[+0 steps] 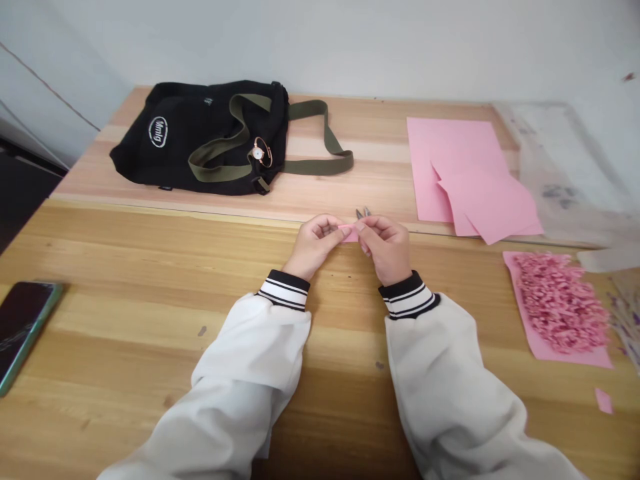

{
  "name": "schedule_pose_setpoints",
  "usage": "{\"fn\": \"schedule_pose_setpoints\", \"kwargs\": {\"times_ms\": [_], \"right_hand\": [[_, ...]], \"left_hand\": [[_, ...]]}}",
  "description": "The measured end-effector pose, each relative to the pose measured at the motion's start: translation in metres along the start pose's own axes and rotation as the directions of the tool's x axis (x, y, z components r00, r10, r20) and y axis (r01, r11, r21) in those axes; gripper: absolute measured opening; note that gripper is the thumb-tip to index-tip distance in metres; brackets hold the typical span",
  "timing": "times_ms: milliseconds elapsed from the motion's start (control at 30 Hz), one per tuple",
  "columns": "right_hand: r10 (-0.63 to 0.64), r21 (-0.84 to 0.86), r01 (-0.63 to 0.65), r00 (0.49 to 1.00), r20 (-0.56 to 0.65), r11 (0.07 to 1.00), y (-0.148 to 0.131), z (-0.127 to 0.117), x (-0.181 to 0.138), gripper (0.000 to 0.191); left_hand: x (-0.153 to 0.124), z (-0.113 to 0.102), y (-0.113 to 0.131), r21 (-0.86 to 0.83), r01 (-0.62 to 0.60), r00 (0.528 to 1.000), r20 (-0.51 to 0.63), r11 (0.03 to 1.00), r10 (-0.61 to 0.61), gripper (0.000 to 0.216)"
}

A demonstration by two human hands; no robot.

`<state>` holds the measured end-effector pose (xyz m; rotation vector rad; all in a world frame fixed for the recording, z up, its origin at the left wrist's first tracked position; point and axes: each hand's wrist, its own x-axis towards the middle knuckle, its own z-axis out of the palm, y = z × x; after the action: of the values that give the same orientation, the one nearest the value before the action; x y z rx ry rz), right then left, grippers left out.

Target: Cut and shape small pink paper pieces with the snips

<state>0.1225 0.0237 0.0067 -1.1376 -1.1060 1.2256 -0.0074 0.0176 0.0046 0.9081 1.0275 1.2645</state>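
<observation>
Between my two hands is a small piece of pink paper [350,235], its upper edge looking rolled or folded. My left hand [319,243] pinches its left end with thumb and fingers. At the other end, my right hand [384,243] pinches it the same way. Just behind my right hand the metal tips of a tool, perhaps scissors [364,213], show on the table; the rest is hidden by the hand.
Pink paper sheets [463,150] lie at the back right beside a clear plastic sheet [575,180]. Many small pink curled pieces [563,303] are heaped on pink paper. A pink scrap [603,400] lies nearer. A black bag [200,133] with a watch [259,153] and a phone [25,327] are leftward.
</observation>
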Motion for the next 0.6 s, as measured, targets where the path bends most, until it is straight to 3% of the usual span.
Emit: {"fn": "schedule_pose_setpoints", "kwargs": {"times_ms": [600], "right_hand": [[0.012,0.016,-0.013,1.000,0.020,1.000,-0.0022,0.0007,0.0002,0.028]], "left_hand": [[0.0014,-0.0007,-0.0007,0.004,-0.020,1.000,0.011,1.000,0.020,0.028]]}}
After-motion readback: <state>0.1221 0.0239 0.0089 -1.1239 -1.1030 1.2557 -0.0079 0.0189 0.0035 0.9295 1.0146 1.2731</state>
